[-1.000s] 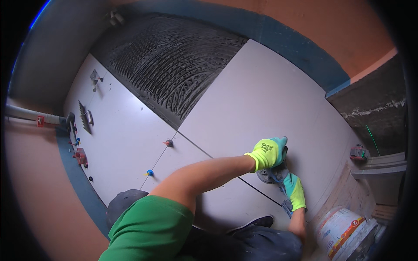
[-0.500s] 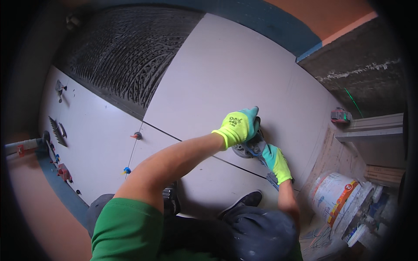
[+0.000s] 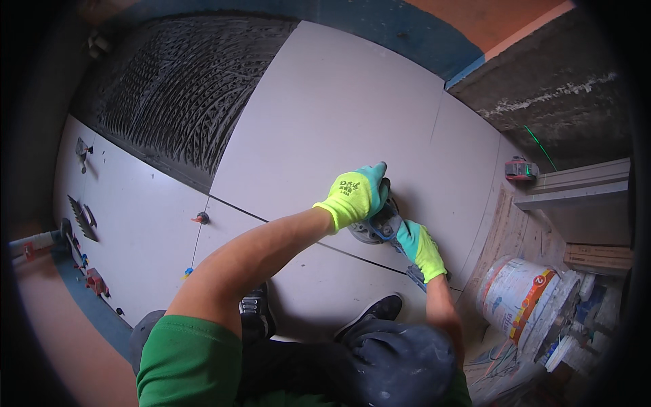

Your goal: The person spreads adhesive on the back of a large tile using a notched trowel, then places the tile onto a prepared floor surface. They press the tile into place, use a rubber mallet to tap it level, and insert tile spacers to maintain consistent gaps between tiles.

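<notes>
My left hand (image 3: 358, 195), in a yellow and teal glove, is closed round the front handle of a blue and dark tile vibrator (image 3: 386, 222) with a round base. My right hand (image 3: 422, 249), gloved alike, grips its body nearer to me. The base rests on large pale tiles (image 3: 346, 102), close to a dark joint between the far tile and the nearer one. My left hand and forearm hide part of the tool and joint. Beyond and to the left lies a bed of combed dark mortar (image 3: 183, 88).
An orange clip (image 3: 202, 218) stands in a left joint. A notched trowel (image 3: 83, 218) and a red box-shaped tool (image 3: 95, 281) lie at far left. On the right are a red laser level (image 3: 520, 169), metal profiles (image 3: 576, 190) and a white bucket (image 3: 508, 295). My shoes (image 3: 380, 312) stand on the near tiles.
The whole view has shifted and turned slightly, so the scene sits further left. Both hands keep their hold on the tile vibrator, which stays in about the same spot by the joint.
</notes>
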A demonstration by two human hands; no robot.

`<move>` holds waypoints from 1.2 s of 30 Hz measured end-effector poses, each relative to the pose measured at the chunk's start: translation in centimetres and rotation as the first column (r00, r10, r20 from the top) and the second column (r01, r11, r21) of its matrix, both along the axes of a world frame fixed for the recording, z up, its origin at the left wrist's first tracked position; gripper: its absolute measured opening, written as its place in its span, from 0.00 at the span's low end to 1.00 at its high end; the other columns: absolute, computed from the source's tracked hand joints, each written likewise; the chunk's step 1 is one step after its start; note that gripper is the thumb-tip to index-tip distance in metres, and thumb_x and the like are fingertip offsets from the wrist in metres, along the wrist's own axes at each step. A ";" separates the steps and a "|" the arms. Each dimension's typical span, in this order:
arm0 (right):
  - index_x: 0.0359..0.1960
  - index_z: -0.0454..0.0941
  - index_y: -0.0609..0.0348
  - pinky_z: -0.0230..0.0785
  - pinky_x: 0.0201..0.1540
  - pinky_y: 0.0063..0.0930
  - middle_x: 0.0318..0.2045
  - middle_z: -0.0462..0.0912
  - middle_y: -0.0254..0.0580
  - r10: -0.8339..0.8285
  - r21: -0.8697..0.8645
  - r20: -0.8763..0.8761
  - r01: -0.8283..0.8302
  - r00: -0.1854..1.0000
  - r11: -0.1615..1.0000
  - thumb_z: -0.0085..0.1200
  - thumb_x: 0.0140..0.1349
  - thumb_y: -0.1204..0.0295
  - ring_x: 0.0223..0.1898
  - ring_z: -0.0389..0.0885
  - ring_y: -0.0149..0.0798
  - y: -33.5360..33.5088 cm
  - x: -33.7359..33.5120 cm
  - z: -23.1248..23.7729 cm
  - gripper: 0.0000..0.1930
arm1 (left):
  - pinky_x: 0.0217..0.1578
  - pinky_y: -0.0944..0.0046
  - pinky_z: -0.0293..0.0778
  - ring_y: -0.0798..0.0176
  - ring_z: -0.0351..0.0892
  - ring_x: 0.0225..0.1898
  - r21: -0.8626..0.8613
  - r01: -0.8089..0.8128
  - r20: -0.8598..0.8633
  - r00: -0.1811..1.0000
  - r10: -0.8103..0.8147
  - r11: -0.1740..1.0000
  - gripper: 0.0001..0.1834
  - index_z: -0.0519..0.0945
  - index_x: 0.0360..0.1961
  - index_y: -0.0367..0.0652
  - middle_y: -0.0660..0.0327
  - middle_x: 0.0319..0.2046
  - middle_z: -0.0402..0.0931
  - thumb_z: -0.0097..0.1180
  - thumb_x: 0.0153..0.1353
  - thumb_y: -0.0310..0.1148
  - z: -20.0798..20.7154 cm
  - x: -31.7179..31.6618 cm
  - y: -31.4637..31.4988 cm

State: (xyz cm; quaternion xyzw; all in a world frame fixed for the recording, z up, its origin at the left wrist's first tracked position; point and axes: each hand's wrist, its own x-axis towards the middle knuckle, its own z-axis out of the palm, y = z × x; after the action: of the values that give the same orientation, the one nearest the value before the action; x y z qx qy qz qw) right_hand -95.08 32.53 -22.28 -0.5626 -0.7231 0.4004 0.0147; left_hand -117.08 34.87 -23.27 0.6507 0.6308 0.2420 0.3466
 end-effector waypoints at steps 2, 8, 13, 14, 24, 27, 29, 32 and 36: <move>0.28 0.79 0.62 0.69 0.33 0.50 0.21 0.79 0.54 -0.006 -0.009 0.001 0.006 1.000 1.000 0.37 0.69 0.38 0.28 0.79 0.62 0.0 0.0 0.1 0.36 | 0.35 0.43 0.76 0.35 0.81 0.35 0.002 -0.007 -0.008 1.000 0.007 1.000 0.20 0.75 0.54 0.37 0.40 0.34 0.81 0.52 0.65 0.36 0.0 0.0 0.0; 0.26 0.78 0.61 0.68 0.32 0.49 0.19 0.79 0.51 -0.017 -0.042 0.026 0.018 1.000 0.999 0.36 0.69 0.36 0.27 0.80 0.60 0.0 -0.1 0.3 0.37 | 0.36 0.43 0.77 0.34 0.81 0.36 0.024 -0.016 -0.005 1.000 0.016 1.000 0.20 0.75 0.55 0.37 0.39 0.35 0.81 0.52 0.65 0.36 -0.1 0.1 0.0; 0.26 0.79 0.60 0.69 0.32 0.49 0.19 0.79 0.50 -0.009 -0.013 0.035 0.009 0.999 1.000 0.36 0.69 0.38 0.26 0.80 0.60 0.0 -0.1 0.2 0.36 | 0.36 0.43 0.77 0.34 0.81 0.36 -0.002 -0.009 -0.005 1.000 0.009 1.000 0.20 0.75 0.54 0.37 0.39 0.35 0.81 0.52 0.65 0.36 0.1 0.0 0.0; 0.26 0.79 0.60 0.69 0.32 0.49 0.19 0.79 0.51 -0.004 -0.003 0.026 0.004 1.000 1.000 0.36 0.69 0.38 0.26 0.80 0.60 0.0 -0.1 0.1 0.35 | 0.36 0.43 0.77 0.34 0.81 0.36 -0.008 -0.006 -0.006 1.000 0.006 1.000 0.20 0.75 0.54 0.37 0.39 0.35 0.81 0.52 0.65 0.36 0.1 0.0 0.0; 0.25 0.79 0.60 0.69 0.32 0.50 0.19 0.80 0.51 -0.007 -0.036 0.046 0.008 0.999 0.999 0.35 0.69 0.38 0.27 0.80 0.60 0.1 -0.3 0.3 0.36 | 0.35 0.44 0.77 0.35 0.81 0.36 -0.014 0.007 -0.019 1.000 -0.007 1.000 0.19 0.75 0.54 0.37 0.40 0.34 0.81 0.52 0.66 0.37 0.2 -0.1 0.0; 0.32 0.79 0.63 0.71 0.36 0.50 0.24 0.81 0.56 -0.010 -0.104 0.072 0.018 0.997 0.994 0.38 0.69 0.38 0.32 0.80 0.63 0.3 -0.2 0.6 0.36 | 0.35 0.43 0.76 0.37 0.81 0.35 -0.020 0.016 -0.006 1.000 -0.017 1.000 0.14 0.74 0.44 0.39 0.42 0.33 0.80 0.49 0.66 0.39 0.1 -0.1 0.0; 0.35 0.80 0.64 0.71 0.38 0.50 0.27 0.81 0.59 -0.012 -0.132 0.079 0.023 0.997 0.991 0.40 0.68 0.38 0.34 0.80 0.65 0.4 -0.2 0.7 0.35 | 0.35 0.43 0.76 0.37 0.81 0.35 -0.008 0.012 -0.018 1.000 -0.012 1.000 0.14 0.74 0.44 0.39 0.42 0.34 0.80 0.49 0.66 0.39 0.1 -0.1 0.0; 0.32 0.79 0.63 0.71 0.36 0.50 0.25 0.81 0.57 -0.012 -0.098 0.070 0.019 0.997 0.995 0.38 0.69 0.37 0.32 0.80 0.64 0.3 -0.3 0.7 0.36 | 0.36 0.43 0.76 0.35 0.81 0.36 -0.010 0.004 -0.015 1.000 -0.004 1.000 0.17 0.75 0.50 0.38 0.41 0.34 0.81 0.51 0.66 0.38 0.1 -0.1 0.0; 0.32 0.79 0.63 0.71 0.36 0.51 0.26 0.81 0.57 -0.012 -0.073 0.072 0.017 0.997 0.997 0.38 0.69 0.39 0.33 0.80 0.64 0.2 -0.3 0.5 0.35 | 0.35 0.42 0.76 0.37 0.81 0.35 -0.004 0.005 -0.018 1.000 -0.005 1.000 0.14 0.74 0.44 0.39 0.42 0.34 0.81 0.49 0.66 0.39 0.2 -0.1 0.0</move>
State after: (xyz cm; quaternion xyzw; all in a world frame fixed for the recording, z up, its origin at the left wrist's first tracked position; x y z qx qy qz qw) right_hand -95.34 32.70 -21.82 -0.5818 -0.7039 0.4065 -0.0291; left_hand -117.16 34.85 -23.06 0.6538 0.6327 0.2342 0.3428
